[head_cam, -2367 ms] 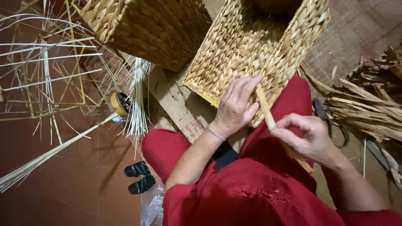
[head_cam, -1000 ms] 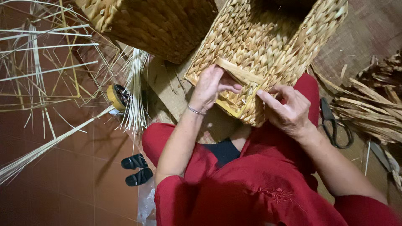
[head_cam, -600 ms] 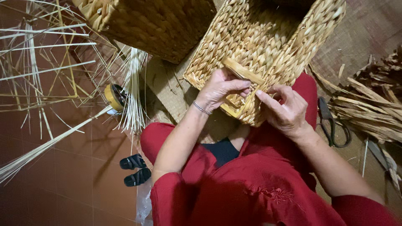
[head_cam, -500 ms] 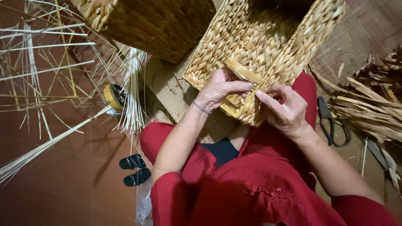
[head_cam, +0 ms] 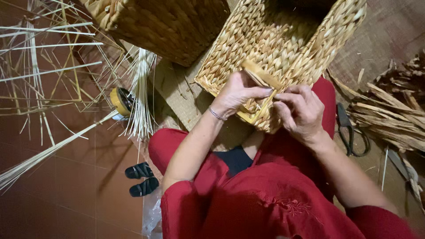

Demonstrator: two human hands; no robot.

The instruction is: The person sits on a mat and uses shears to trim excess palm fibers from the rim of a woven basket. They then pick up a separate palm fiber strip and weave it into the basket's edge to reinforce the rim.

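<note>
Head view looks down on a flat woven strip (head_cam: 261, 76) lying against the near wall of an open woven basket (head_cam: 283, 48), which rests tipped on the person's red-clothed lap. Left hand (head_cam: 239, 92) presses on that wall, its grip closed on the strip between thumb and fingertips; a thin bracelet (head_cam: 217, 115) circles the wrist. Right hand (head_cam: 301, 110) sits just beside it, fingers curled narrow at the strip's lower end against the basket's corner. A second, darker basket (head_cam: 164, 26) stands on the floor beyond, touching the first. Black scissors (head_cam: 349, 130) lie on the floor just right of the knee, beside a heap of dried leaf strips (head_cam: 394, 110). Pale reeds (head_cam: 48, 75) fan out across the tiled floor at left, near a yellow tape roll (head_cam: 120, 101) and a pair of black sandals (head_cam: 141, 179).
</note>
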